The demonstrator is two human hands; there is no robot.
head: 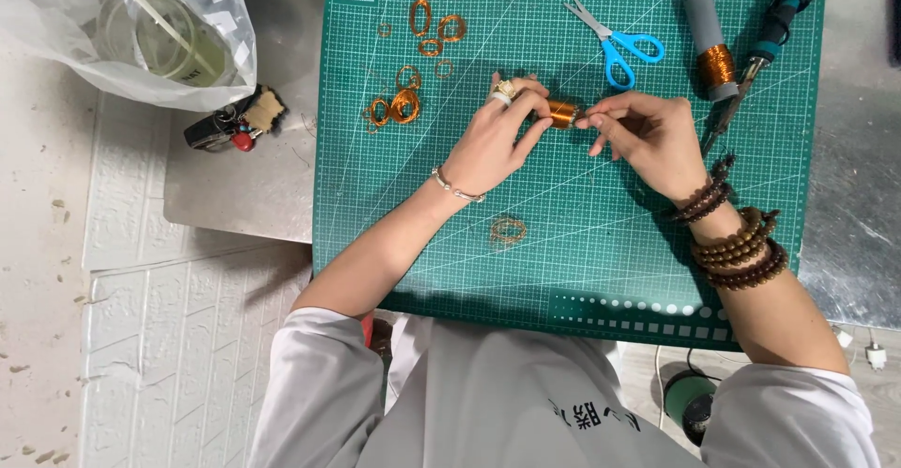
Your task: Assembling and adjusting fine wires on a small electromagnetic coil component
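Note:
My left hand grips a small coil of copper wire wound on a cylinder, held just above the green cutting mat. My right hand pinches the coil's right end with its fingertips. The left hand wears a ring and a thin bracelet; dark bead bracelets circle the right wrist. Several finished copper wire rings lie on the mat up and to the left of the hands, and one more copper ring lies below them.
Blue-handled scissors, a grey spool of copper wire and a soldering iron lie at the mat's top right. A plastic bag with a clear container and a bunch of keys sit at the left on the metal table.

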